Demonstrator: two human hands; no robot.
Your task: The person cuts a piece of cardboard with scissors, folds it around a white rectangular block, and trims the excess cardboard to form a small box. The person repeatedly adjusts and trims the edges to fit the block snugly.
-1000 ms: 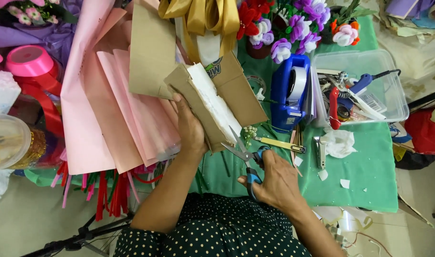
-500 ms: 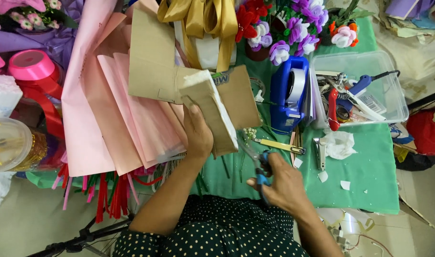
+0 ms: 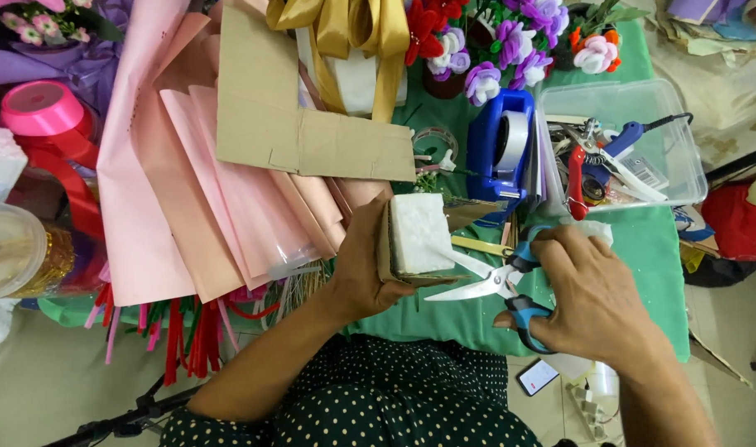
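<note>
Left hand [image 3: 363, 269] clenched around a white foam block [image 3: 418, 233] that has brown cardboard wrapped along its left side and underside; the block sits at the centre of the view, held just above the green surface [image 3: 643, 248]. Right hand [image 3: 589, 294], at 4 o'clock from the block, grasps blue-handled scissors [image 3: 498, 281], fingers through the loops. Blades are parted and point toward 9 o'clock, tips touching the block's lower right edge.

Change against half a second ago: the cardboard then stood tall and open in the left hand, reaching up toward 12 o'clock; now it is turned flatter, and the foam's white face shows toward the camera. The scissors were then below the piece, apart from it; they have come up to meet it.

Surroundings: a large flat cardboard sheet [image 3: 295, 124] at 11 o'clock lies over pink wrapping paper [image 3: 187, 215]. A blue tape dispenser [image 3: 500, 149] stands at 1 o'clock, and a clear plastic bin [image 3: 684, 178] of tools at 2 o'clock. A gold ribbon bow [image 3: 345, 33] is at 12 o'clock, a pink ribbon spool [image 3: 38, 108] at 10 o'clock.
</note>
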